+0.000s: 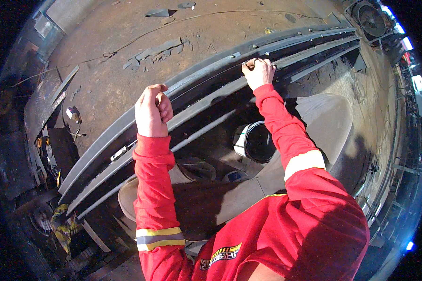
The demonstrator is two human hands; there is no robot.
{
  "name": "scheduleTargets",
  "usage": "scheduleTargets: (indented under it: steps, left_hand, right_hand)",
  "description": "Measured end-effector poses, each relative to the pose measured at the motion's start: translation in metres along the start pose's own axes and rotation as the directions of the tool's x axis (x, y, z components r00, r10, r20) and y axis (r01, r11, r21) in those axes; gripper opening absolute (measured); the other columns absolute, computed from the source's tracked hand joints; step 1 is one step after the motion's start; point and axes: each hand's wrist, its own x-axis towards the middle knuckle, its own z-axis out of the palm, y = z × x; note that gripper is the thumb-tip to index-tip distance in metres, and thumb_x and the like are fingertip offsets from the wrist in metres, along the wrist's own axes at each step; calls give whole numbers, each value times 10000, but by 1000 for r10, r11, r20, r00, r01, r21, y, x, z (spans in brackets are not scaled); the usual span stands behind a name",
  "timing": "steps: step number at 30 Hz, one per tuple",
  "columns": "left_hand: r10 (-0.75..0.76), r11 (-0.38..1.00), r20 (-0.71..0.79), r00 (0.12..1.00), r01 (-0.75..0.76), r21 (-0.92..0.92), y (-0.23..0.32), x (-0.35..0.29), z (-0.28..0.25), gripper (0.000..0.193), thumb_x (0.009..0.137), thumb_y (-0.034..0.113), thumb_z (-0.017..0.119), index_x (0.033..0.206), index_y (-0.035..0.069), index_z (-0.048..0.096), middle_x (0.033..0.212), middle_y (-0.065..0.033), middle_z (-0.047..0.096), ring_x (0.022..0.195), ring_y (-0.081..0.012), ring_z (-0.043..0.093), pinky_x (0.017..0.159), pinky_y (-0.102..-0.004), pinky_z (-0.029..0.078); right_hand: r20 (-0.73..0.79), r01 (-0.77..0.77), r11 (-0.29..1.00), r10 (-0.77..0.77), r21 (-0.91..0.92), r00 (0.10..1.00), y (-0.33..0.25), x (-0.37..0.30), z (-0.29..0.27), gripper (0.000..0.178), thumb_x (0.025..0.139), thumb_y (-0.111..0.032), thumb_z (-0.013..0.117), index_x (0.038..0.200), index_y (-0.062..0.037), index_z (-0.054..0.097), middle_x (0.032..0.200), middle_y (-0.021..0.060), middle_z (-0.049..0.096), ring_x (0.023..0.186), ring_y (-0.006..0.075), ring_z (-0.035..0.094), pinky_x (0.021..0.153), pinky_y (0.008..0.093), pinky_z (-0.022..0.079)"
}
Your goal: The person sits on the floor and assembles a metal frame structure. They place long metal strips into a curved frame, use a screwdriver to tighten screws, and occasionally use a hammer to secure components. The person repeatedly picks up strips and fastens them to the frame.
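Long grey steel beams (211, 96) run side by side from the lower left to the upper right, bent by the lens. Over their far edge, at left of middle, my left hand (154, 110) is closed with the fingers curled in. Farther right along the same beams, my right hand (259, 72) is closed in a pinch. A small dark spot shows at its fingertips. What either hand holds, if anything, I cannot make out. Small bright studs (254, 46) dot the top of the far beam. A small white object (118, 153) lies on the beams left of my left hand.
A white bucket (240, 141) with a dark inside stands below my right forearm. Large curved tan plates (326, 114) lie close to me. Scrap strips (158, 49) and a thin cable (126, 44) lie on the brown floor beyond. A round fan (369, 19) stands at far right.
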Motion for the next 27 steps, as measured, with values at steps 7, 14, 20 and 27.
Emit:
scheduleTargets:
  steps: [7, 14, 20, 27]
  left_hand:
    - [-6, 1000, 12, 1000, 6, 2, 0, 1, 1, 223, 895, 259, 503, 883, 41, 549, 527, 28, 328, 417, -79, 298, 367, -240, 219]
    - [-9, 1000, 10, 1000, 8, 10, -1, 1, 0, 221, 894, 260, 507, 881, 44, 549, 528, 31, 330, 415, -78, 303, 366, -240, 219]
    - [-11, 1000, -1, 1000, 11, 9, 0, 0, 1, 223, 893, 261, 513, 878, 42, 549, 530, 32, 330, 416, -77, 298, 366, -239, 216]
    - [-8, 1000, -2, 1000, 8, 9, 0, 1, 0, 226, 891, 256, 505, 885, 35, 551, 536, 31, 326, 420, -78, 298, 370, -238, 217]
  right_hand:
    - [42, 36, 990, -30, -134, 999, 1, 0, 0, 246, 766, -380, 625, 761, -148, 705, 839, 35, 677, 972, 248, 547, 893, 480, 354]
    - [93, -29, 996, 37, -85, 995, -2, 4, -5, 252, 752, -395, 641, 763, -151, 706, 895, 34, 664, 992, 262, 540, 901, 481, 355]
    - [96, -2, 998, 8, -63, 995, 1, 2, -3, 246, 749, -395, 647, 775, -151, 675, 926, 44, 643, 992, 277, 529, 888, 488, 371]
    - [29, -6, 996, 9, -89, 1000, -7, -1, -7, 280, 789, -391, 608, 785, -126, 696, 925, 65, 641, 1004, 281, 520, 891, 474, 375]
